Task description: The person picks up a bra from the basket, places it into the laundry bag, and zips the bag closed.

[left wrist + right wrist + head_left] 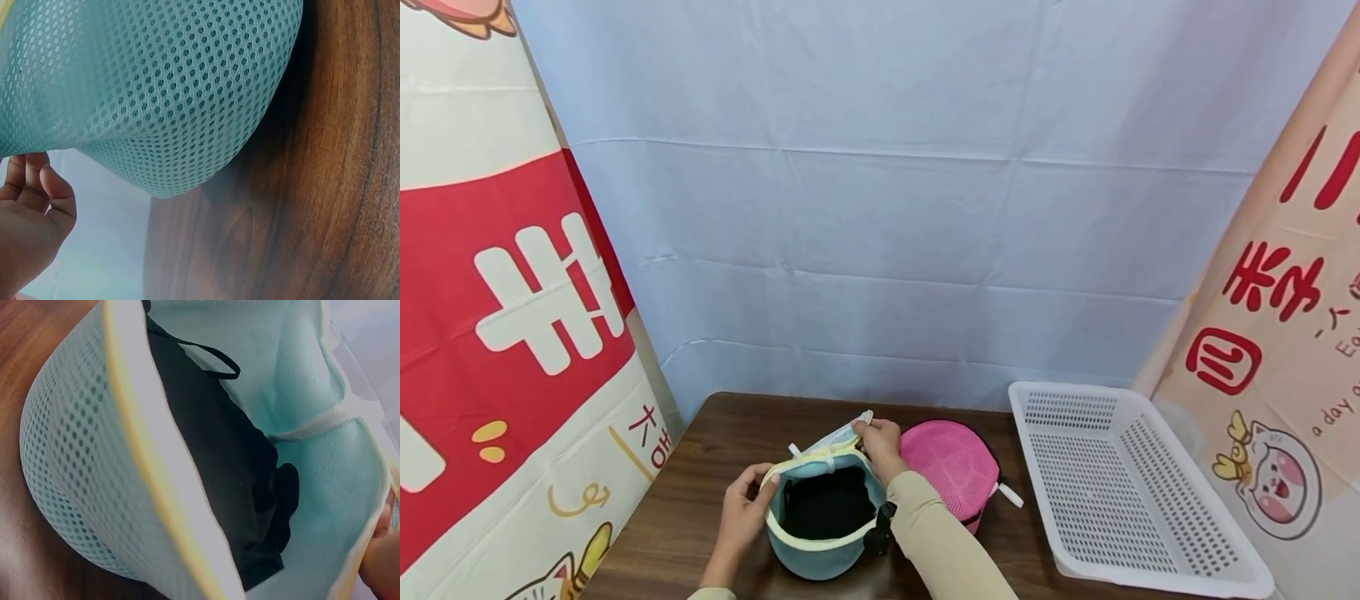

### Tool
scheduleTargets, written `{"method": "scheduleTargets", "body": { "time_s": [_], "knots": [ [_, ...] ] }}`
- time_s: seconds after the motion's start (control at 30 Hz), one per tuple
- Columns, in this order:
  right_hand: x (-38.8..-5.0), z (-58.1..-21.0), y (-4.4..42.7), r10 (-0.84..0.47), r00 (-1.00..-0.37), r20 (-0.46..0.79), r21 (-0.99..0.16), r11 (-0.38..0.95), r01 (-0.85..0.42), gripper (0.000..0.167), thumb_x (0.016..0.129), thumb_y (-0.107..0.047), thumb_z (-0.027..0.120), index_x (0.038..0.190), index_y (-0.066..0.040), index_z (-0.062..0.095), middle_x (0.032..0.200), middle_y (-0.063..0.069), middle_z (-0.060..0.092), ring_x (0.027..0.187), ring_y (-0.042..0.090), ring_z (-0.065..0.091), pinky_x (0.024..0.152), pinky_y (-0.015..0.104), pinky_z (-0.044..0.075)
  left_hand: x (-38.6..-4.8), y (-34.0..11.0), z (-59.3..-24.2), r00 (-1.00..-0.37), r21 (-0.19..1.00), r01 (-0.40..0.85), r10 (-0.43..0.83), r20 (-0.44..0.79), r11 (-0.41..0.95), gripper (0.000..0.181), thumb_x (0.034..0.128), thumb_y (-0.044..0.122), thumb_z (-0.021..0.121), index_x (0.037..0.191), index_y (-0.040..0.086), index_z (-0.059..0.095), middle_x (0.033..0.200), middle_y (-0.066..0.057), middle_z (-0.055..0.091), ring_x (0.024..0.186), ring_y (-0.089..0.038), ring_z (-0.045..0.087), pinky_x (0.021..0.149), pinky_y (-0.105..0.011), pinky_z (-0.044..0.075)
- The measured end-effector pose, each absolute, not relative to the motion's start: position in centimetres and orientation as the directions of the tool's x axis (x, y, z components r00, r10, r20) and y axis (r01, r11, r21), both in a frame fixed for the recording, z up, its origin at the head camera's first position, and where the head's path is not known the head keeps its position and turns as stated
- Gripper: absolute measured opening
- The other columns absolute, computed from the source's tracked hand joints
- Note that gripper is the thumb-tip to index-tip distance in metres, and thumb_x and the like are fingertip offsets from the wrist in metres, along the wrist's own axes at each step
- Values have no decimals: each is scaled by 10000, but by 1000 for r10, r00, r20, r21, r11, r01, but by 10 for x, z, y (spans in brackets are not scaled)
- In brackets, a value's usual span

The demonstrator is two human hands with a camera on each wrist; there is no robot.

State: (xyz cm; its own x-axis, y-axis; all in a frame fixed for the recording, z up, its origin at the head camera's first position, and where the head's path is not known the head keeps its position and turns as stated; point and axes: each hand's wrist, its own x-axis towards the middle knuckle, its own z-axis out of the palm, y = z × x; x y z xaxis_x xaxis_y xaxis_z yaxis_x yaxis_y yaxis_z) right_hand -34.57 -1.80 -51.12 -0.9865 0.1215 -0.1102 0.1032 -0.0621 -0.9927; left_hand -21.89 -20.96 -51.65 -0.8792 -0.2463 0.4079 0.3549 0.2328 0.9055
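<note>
A teal mesh laundry bag with pale yellow trim stands on the table, its top unzipped. Inside lies a black garment with a thin strap, seen closer in the right wrist view. My left hand pinches the bag's trim at the left side; in the left wrist view the mesh wall hides some of its fingertips. My right hand grips the raised lid at the far side, with the forearm passing over the bag's right edge.
A pink mesh bag with a black zipper and white tag sits right of the teal one, partly behind my right arm. Farther right is a white perforated plastic basket. The dark wooden table meets a pale blue cloth backdrop.
</note>
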Motion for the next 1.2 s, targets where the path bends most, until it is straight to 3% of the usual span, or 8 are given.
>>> {"method": "scheduleTargets", "body": {
  "time_s": [0.27,0.43,0.73,0.97,1.2],
  "knots": [
    [-344,-510,-16,158,-982,-103,-994,-59,95,276,797,-105,671,955,117,624,668,77,607,480,106,477,469,231,407,-217,-211,-517,-874,904,339,-269,405,259,115,852,-36,630,964,-52,646,671,-85,554,577,-99,480,520,-235,409],
    [-342,-508,-14,159,-979,-129,-992,-29,126,276,807,-56,606,1032,103,621,682,76,579,480,130,463,487,260,410,-221,-215,-526,-868,900,347,-273,415,265,112,855,-24,632,965,-37,652,666,-75,554,572,-111,479,511,-246,407],
    [-343,-507,-15,183,-976,-119,-991,33,127,308,836,-85,617,1101,71,613,807,96,624,530,147,530,539,282,457,-232,-223,-547,-861,905,305,-320,396,298,87,870,48,645,953,32,665,651,-8,521,580,-119,471,519,-237,394],
    [-340,-502,-12,106,-992,-64,-998,-10,63,287,848,-44,598,1101,89,569,787,122,615,513,129,549,532,270,494,-228,-224,-540,-872,906,232,-337,354,354,90,868,94,660,944,49,675,657,-14,523,589,-122,476,525,-244,401],
    [-335,-496,-5,41,-999,-2,-997,-75,-1,165,839,-7,608,968,90,576,722,124,610,531,144,590,554,283,522,-228,-225,-534,-883,905,143,-361,300,402,113,870,115,659,972,74,683,701,-22,554,602,-112,496,538,-241,419]
  ]
}}
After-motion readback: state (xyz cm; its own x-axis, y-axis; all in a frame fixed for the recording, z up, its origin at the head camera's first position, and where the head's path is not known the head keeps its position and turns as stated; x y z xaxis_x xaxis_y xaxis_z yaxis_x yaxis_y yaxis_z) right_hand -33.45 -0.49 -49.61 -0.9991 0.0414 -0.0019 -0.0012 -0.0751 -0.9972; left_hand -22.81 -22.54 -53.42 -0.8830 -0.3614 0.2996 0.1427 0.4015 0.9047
